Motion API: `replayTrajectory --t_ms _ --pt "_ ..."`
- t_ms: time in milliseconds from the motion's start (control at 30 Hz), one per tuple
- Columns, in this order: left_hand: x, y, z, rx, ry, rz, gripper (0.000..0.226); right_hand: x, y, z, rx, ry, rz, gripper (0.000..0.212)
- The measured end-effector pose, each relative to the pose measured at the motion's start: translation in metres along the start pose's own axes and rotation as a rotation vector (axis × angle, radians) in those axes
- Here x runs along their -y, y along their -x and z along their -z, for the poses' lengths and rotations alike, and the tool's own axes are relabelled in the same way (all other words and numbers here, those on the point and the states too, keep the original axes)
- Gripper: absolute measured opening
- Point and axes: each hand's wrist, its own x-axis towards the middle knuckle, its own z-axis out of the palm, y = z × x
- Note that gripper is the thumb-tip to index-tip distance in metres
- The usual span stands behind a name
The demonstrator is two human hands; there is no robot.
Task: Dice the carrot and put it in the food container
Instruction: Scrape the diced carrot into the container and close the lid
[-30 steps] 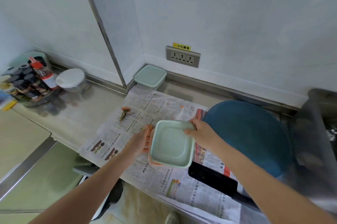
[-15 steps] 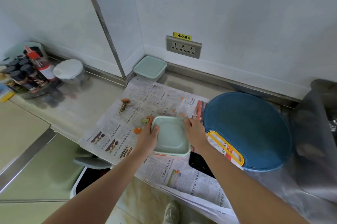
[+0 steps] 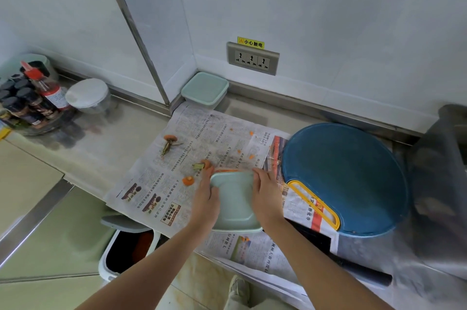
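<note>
A pale green lid [image 3: 235,202] covers the food container on the newspaper [image 3: 177,183]; a strip of orange carrot shows under its far edge. My left hand [image 3: 206,198] grips the lid's left side and my right hand [image 3: 267,196] grips its right side. Carrot ends and scraps [image 3: 188,180] lie on the paper just left of the container, and a carrot top with stem [image 3: 169,140] lies farther back.
A round blue cutting board [image 3: 353,170] with a yellow handle lies at right, with a black knife [image 3: 353,266] near the front edge. A second lidded container [image 3: 204,90] sits by the wall. Spice bottles [image 3: 27,102] and a white-lidded tub [image 3: 87,93] stand at left. A bin [image 3: 126,249] stands below the counter.
Both hands have brought the lid down from the air onto the container and now press its sides. The view has shifted down slightly.
</note>
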Motion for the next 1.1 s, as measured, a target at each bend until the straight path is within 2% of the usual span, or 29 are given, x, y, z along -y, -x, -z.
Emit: replayTrajectory --t_ms 200,300,367,467,600,733,833,933,1000,1100 --pt "-0.014 -0.006 0.008 0.063 0.178 0.183 0.042 -0.002 0.0 0.005 0.032 -0.3 -0.213 0.032" --pt "-0.027 -0.004 0.012 0.131 0.21 0.192 0.035 0.001 0.005 0.011 -0.041 -0.354 -0.245 0.035" --pt "-0.033 -0.012 0.022 0.128 0.283 0.184 0.035 0.017 0.005 0.016 -0.082 -0.393 -0.203 0.033" --pt "-0.035 -0.021 0.034 0.14 0.394 0.157 0.049 0.042 0.0 0.032 -0.084 -0.45 -0.113 0.03" --pt "-0.054 -0.016 0.024 0.191 0.421 0.11 0.054 0.046 -0.006 0.062 -0.187 -0.572 -0.154 0.028" --pt "-0.051 -0.02 0.032 0.094 0.555 0.28 0.052 0.064 0.0 0.054 -0.134 -0.529 -0.083 0.031" --pt "-0.047 -0.016 0.031 0.099 0.589 0.307 0.057 0.067 -0.004 0.056 -0.139 -0.547 -0.094 0.027" --pt "-0.067 -0.013 0.024 0.196 0.533 0.219 0.04 0.049 -0.007 0.07 -0.216 -0.709 -0.188 0.024" --pt "-0.071 -0.021 0.027 0.163 0.498 0.207 0.043 0.049 -0.001 0.067 -0.219 -0.732 -0.184 0.027" --pt "-0.063 -0.028 0.036 0.08 0.521 0.242 0.035 0.059 0.002 0.055 -0.169 -0.711 -0.165 0.027"
